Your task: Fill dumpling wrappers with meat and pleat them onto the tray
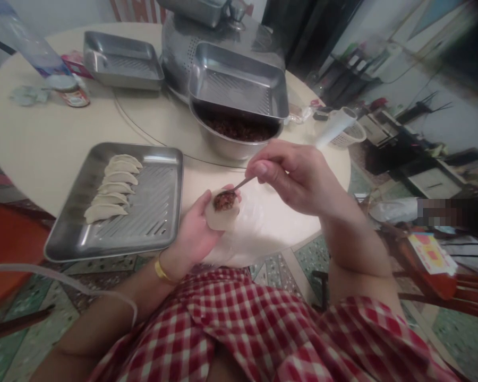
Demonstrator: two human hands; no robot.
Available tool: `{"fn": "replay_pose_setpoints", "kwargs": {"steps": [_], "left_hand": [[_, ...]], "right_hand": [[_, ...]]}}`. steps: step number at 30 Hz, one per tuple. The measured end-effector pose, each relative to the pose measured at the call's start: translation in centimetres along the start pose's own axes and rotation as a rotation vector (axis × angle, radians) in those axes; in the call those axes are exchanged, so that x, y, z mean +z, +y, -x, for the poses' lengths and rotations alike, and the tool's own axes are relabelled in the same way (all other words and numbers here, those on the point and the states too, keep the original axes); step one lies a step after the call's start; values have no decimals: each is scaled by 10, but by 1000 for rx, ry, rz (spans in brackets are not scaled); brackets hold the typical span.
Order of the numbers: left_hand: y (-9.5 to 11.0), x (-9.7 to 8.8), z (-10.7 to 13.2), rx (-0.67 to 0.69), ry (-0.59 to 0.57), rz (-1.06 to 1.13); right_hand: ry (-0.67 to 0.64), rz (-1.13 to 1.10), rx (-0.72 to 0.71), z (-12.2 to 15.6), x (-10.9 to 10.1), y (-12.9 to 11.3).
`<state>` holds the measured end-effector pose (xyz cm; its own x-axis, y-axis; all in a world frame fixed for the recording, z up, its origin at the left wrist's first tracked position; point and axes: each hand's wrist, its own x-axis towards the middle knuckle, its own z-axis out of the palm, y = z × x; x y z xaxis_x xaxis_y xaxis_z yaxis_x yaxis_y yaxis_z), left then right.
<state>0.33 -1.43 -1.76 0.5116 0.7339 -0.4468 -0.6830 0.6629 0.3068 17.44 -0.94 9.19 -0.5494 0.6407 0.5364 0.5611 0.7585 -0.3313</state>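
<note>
A round dumpling wrapper [222, 218] lies across the palm and fingers of my left hand [196, 228], its thumb at the near-left edge. On the wrapper sits a lump of dark reddish-brown filling [224, 200]. My right hand [290, 172] pinches the handle of a thin metal spoon [245, 182], whose tip touches the filling. Left of my hands, a metal tray [147, 212] holds a row of several folded dumplings [117, 185]. Beyond my right hand stands a metal bowl [231, 144] of the same dark filling, partly covered by an empty metal tray [239, 87].
Another metal tray [123, 61] is at the back left, near a jar [74, 93] and a plastic bottle [35, 42]. A large metal pot [175, 53] stands at the back. At the right edge are a paper roll [338, 126] and a white basket [349, 135]. An orange chair [8, 249] flanks the table.
</note>
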Motion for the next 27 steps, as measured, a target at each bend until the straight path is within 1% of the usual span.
{"fn": "replay_pose_setpoints", "kwargs": {"steps": [3,5,8,11,13,16,19,21,24,27], "left_hand": [[10,5,4,-16,44,42],[17,6,6,-34,44,86],[24,4,8,-28,-2,113],[26,2,9,2,-66,96],[25,2,9,2,-90,93],[23,4,11,-2,-85,85],[22,7,12,8,-73,64],[21,8,12,9,-79,63],[20,7,11,-6,-87,91],[19,8,10,-19,-56,110]], "right_hand": [[41,17,-82,8,5,-7],[61,8,-105,18,10,-11],[123,-30,-118,38,20,-12],[208,-75,-121,59,31,-7],[274,-112,-110,71,40,-1],[397,-183,-70,87,56,9],[522,-282,35,98,69,16],[578,-323,96,102,74,18],[595,-312,97,105,76,19],[587,-267,84,106,74,18]]}}
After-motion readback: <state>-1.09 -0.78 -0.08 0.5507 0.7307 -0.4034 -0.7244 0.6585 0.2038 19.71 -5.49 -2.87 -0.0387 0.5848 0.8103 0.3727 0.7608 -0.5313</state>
